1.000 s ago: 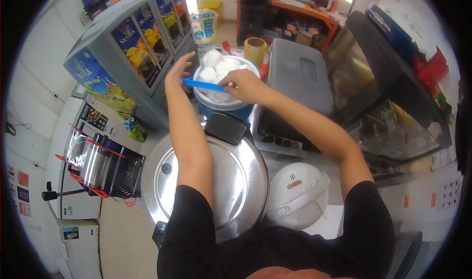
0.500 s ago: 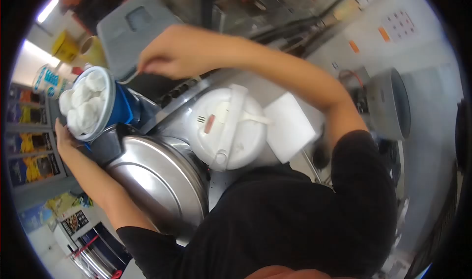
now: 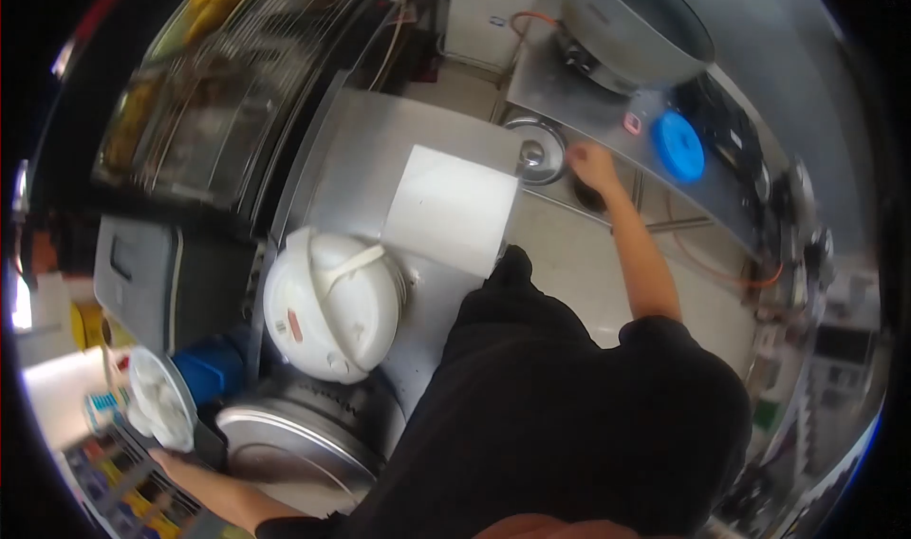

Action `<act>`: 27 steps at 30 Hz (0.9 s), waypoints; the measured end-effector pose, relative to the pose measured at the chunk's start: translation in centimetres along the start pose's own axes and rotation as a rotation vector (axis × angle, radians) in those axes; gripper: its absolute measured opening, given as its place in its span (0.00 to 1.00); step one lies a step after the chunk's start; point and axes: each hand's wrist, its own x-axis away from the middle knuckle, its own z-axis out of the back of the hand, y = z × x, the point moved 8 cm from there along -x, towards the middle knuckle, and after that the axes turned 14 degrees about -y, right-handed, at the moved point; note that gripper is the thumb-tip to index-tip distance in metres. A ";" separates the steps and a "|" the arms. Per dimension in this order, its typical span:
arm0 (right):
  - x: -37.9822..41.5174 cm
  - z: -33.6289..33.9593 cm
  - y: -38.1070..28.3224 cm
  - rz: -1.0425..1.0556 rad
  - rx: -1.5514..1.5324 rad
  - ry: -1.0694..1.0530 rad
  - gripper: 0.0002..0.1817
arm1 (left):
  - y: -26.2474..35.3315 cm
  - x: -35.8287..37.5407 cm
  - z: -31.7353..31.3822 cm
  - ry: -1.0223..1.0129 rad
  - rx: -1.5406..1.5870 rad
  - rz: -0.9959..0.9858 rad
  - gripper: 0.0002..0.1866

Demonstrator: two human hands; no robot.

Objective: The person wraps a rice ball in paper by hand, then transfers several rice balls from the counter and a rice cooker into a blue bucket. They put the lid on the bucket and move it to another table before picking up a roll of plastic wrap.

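Observation:
At the lower left, my left hand point(image 3: 167, 460) is beside a white-rimmed tub point(image 3: 161, 397) filled with white rounded items; its fingers are mostly hidden. My right hand point(image 3: 592, 164) is at the upper right with its fingers curled, near a round metal lid point(image 3: 543, 152) below the steel shelf's edge. Whether it holds anything is too blurred to tell. A white rice cooker point(image 3: 332, 306) with a closed lid stands between my arms, beside a white square board or box point(image 3: 453, 209).
A large metal pot point(image 3: 636, 27) stands on a steel table point(image 3: 593, 112) with a blue round lid point(image 3: 679, 146). A big silver cooker point(image 3: 294, 449) sits at the lower left. A grey bin point(image 3: 138, 269) and a glass display case point(image 3: 204, 112) are at the left.
The view has turned to the right. My right hand has left the area by the tub and grey bin and reached over to the right side. My left hand stays by the tub.

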 end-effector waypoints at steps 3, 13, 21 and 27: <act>3.7 1.7 13.6 -0.272 -0.036 0.190 0.13 | 1.5 5.5 1.3 0.176 -0.002 -0.040 0.43; 2.4 13.9 44.8 -0.861 -0.028 0.472 0.33 | -0.3 20.8 -4.1 0.301 -0.180 -0.163 0.41; -3.9 15.9 53.4 -0.821 0.079 0.467 0.40 | -0.5 30.6 -11.0 0.327 -0.331 -0.211 0.39; -6.0 15.5 56.2 -0.779 -0.018 0.338 0.34 | -1.0 33.4 -13.1 0.289 -0.389 -0.235 0.38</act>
